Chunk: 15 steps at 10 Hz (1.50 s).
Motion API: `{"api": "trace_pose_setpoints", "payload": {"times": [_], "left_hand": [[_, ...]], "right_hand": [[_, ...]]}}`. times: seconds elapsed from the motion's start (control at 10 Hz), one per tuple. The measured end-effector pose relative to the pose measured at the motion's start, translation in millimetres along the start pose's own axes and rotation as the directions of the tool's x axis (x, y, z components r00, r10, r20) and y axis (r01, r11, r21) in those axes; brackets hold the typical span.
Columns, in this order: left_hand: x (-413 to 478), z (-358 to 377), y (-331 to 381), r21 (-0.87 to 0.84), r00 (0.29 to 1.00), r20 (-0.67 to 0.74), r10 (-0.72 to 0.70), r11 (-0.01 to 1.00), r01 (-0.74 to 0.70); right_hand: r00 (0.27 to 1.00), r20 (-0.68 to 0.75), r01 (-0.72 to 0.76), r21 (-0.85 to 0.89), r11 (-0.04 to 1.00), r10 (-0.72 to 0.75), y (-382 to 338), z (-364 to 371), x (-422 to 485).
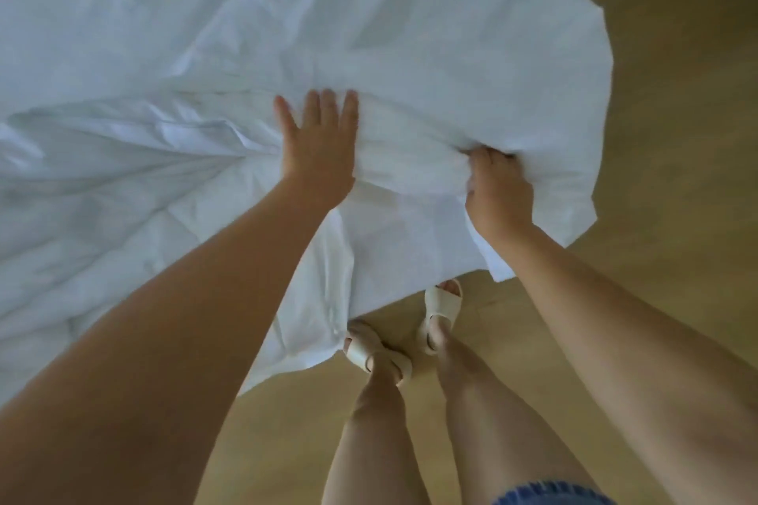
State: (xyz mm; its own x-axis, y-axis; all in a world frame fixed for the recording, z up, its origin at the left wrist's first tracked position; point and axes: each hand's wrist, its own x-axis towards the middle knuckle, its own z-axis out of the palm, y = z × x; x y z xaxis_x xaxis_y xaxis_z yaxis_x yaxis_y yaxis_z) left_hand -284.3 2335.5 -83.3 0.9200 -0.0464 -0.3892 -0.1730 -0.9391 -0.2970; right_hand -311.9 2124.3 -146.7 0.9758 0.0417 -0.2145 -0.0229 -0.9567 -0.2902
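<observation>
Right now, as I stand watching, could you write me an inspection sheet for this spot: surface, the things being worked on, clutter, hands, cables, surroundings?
Surface: hidden under the cloth; what it is cannot be told.
Job's things: white sheet, creased and spread wide, its near edge hanging down toward the floor.
Clutter: nothing seen.
Grippers: left hand lies flat on the sheet with straight fingers; right hand grips a bunch of the sheet near its edge.
Cables: nothing seen.
Surroundings: wooden floor; the person's feet in pale sandals close to the hanging edge; a strip of blue denim at the bottom of the view.
</observation>
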Motion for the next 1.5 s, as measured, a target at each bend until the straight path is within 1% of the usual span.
{"api": "trace_pose_setpoints", "payload": {"times": [0.1,0.2,0.3,0.4,0.5,0.6,0.7,0.8,0.9,1.0,1.1,1.2,1.3,1.4,1.5], "left_hand": [[9.4,-13.0,9.7,0.006,0.984,0.066,0.165,0.986,-0.166],[-5.4,-34.5,35.7,0.004,0.910,0.164,0.382,0.922,-0.388],[-36.9,-49.0,70.9,-0.127,0.824,0.189,0.535,0.845,-0.520],[-78.2,-63.0,116.0,-0.207,0.714,-0.202,0.670,0.683,-0.700],[-89.5,-58.3,167.2,-0.248,0.747,-0.165,0.644,0.706,-0.664],[-79.6,-42.9,234.4,-0.111,0.830,0.159,0.535,0.845,-0.524],[-70.4,-11.0,298.7,-0.091,0.741,0.483,0.467,0.868,-0.489],[-69.4,-18.1,317.3,-0.001,0.669,0.592,0.449,0.830,-0.557],[-74.0,-29.4,307.9,0.037,0.641,0.616,0.458,0.796,-0.604],[-79.0,-43.2,302.3,0.068,0.658,0.605,0.447,0.795,-0.603],[-78.5,-58.5,303.0,0.102,0.674,0.606,0.422,0.799,-0.593],[-70.7,-68.2,325.5,0.118,0.665,0.547,0.509,0.739,-0.663],[-73.6,-61.1,371.8,0.009,0.568,0.562,0.602,0.682,-0.731],[-76.5,-44.6,398.6,-0.012,0.548,0.644,0.534,0.723,-0.691],[-72.9,-31.3,388.7,0.018,0.594,0.649,0.476,0.771,-0.637]], "right_hand": [[0.992,-0.014,-0.122,0.109,0.986,0.125,22.3,-19.2,9.4],[0.991,0.027,-0.135,0.114,0.984,0.133,45.9,-49.7,3.7],[0.994,0.106,-0.020,0.090,0.996,0.010,86.8,-88.7,-21.8],[0.976,-0.049,0.217,0.104,0.971,-0.213,133.4,-147.7,-46.9],[0.968,0.011,0.250,0.007,0.968,-0.250,189.1,-158.1,-64.7],[0.910,0.415,0.050,-0.143,0.988,0.015,236.7,-95.9,-67.7],[0.916,0.374,-0.154,-0.004,0.988,0.145,260.2,-45.8,-64.2],[0.687,0.369,-0.698,0.572,0.430,0.626,271.2,-21.4,-72.1],[0.376,0.898,-0.559,0.418,-0.716,0.230,273.4,-13.7,-77.8],[0.407,0.913,-0.647,0.300,-0.701,0.014,263.7,-20.3,-48.7],[0.388,0.910,-0.596,0.370,-0.713,0.149,237.7,-44.0,-15.6],[0.508,0.826,-0.485,0.509,-0.711,0.245,253.1,-59.6,-13.6],[0.491,0.773,-0.358,0.599,-0.716,0.401,311.7,-55.4,-54.3],[0.218,0.849,-0.342,0.529,-0.777,0.482,332.6,-21.7,-75.7],[0.294,0.912,-0.332,0.379,-0.864,0.286,305.6,1.1,-79.1]]}}
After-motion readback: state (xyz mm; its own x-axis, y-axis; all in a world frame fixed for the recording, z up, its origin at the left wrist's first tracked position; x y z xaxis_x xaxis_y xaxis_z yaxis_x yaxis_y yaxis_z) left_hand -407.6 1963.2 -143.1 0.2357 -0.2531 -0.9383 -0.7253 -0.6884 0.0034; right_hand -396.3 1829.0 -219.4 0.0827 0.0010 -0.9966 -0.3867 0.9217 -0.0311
